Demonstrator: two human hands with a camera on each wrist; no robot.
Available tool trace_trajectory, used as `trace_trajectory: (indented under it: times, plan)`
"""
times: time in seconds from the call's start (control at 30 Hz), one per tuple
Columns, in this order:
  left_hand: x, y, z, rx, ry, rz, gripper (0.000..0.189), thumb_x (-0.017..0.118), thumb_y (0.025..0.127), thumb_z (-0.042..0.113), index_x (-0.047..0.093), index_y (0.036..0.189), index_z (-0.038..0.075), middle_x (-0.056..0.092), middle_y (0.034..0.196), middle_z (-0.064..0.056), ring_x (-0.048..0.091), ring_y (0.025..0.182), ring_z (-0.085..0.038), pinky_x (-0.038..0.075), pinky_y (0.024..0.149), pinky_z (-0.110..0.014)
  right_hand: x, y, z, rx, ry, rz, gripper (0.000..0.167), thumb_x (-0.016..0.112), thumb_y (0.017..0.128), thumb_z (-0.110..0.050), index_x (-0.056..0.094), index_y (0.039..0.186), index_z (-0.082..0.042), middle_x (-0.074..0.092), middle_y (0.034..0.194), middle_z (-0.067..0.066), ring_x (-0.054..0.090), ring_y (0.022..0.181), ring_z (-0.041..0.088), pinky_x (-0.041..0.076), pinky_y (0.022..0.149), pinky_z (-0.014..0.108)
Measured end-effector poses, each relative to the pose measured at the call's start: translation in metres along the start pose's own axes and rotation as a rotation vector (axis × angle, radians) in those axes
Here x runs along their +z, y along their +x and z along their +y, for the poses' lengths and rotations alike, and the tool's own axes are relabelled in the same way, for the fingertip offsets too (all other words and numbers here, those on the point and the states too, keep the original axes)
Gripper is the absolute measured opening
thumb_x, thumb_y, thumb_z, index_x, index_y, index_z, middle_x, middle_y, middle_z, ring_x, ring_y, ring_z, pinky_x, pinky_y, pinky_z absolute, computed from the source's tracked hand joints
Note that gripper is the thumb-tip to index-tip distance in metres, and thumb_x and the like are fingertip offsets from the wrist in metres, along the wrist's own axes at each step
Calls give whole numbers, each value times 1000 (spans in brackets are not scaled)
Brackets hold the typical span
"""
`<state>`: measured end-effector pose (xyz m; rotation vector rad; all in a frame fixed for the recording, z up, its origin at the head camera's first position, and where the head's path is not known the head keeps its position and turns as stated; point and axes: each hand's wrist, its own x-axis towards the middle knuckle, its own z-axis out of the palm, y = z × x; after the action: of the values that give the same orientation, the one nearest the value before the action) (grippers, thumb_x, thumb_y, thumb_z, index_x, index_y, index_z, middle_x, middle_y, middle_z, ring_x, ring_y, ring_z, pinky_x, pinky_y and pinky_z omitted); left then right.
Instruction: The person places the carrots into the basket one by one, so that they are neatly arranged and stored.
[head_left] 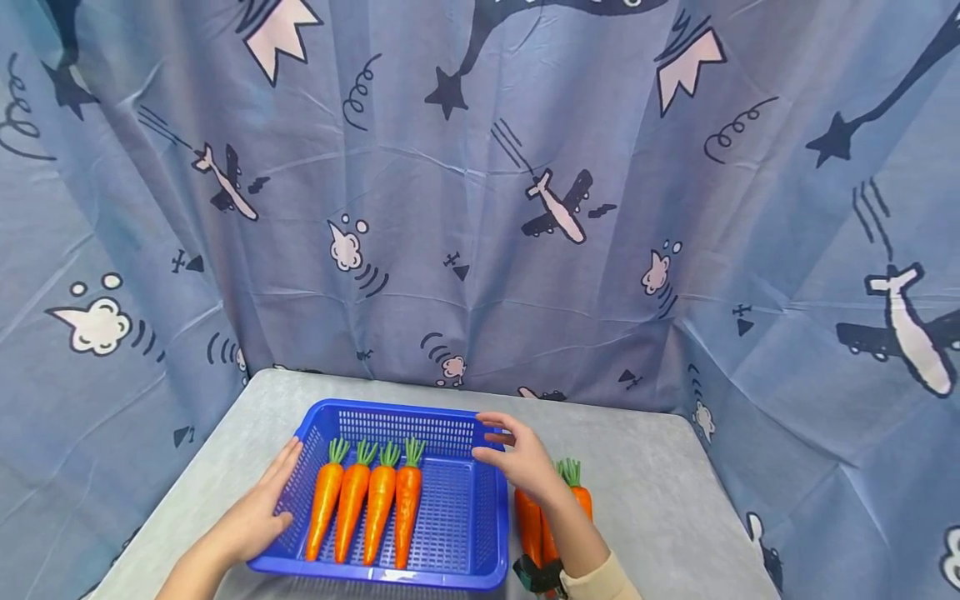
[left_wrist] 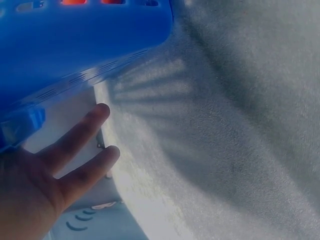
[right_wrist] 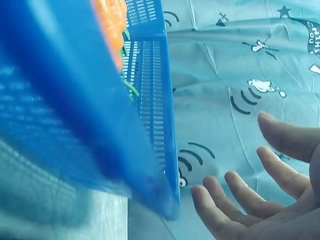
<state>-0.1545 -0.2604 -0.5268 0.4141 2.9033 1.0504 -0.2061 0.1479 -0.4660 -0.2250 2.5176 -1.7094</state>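
A blue plastic basket with slotted walls holds several orange carrots, laid side by side with green tops toward the back. At its left side is my left hand, fingers straight along the rim. The left wrist view has this hand with spread fingers beside the basket. Over the back right corner, my right hand has loosely bent fingers and holds nothing. In the right wrist view, that hand appears apart from the basket wall. More carrots lie right of the basket, partly hidden by my right forearm.
The basket stands on a pale grey table with rounded back corners. A blue curtain printed with planes and stars hangs behind the table and along both sides. A dark strap circles my right wrist, near a cream sleeve.
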Motion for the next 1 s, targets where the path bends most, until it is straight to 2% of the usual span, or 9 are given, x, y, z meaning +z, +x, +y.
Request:
trace_trajectory:
  times: [0.23,0.43,0.77,1.0]
  plan:
    - [2,-1,-1,12,-6,14,95,65,76,-8,21,160,0,13,167,-24,25,146,-54,27,112,-70,-12,-10,14,34,8,81,50,77,88,-20,62,136,-18,59,141,12,58,128,38,54,97,57]
    - [3,0,0,11,-3,14,97,65,74,-9,21,160,1,13,167,-23,25,147,-53,26,112,-67,-21,-14,25,54,-8,116,48,76,88,-15,63,135,-18,60,140,12,60,126,36,56,95,53]
    - [1,0,2,-3,-23,-9,96,64,76,-8,20,160,2,11,167,-23,22,147,-55,25,112,-71,-37,-28,39,31,55,135,49,79,86,-15,65,132,-12,62,137,12,63,122,34,57,95,48]
    - [1,0,-1,-4,-5,-2,96,65,76,-6,20,160,2,11,167,-23,23,147,-55,27,112,-71,-46,-38,55,38,86,112,50,80,84,-16,65,132,-13,64,134,10,64,121,36,57,96,38]
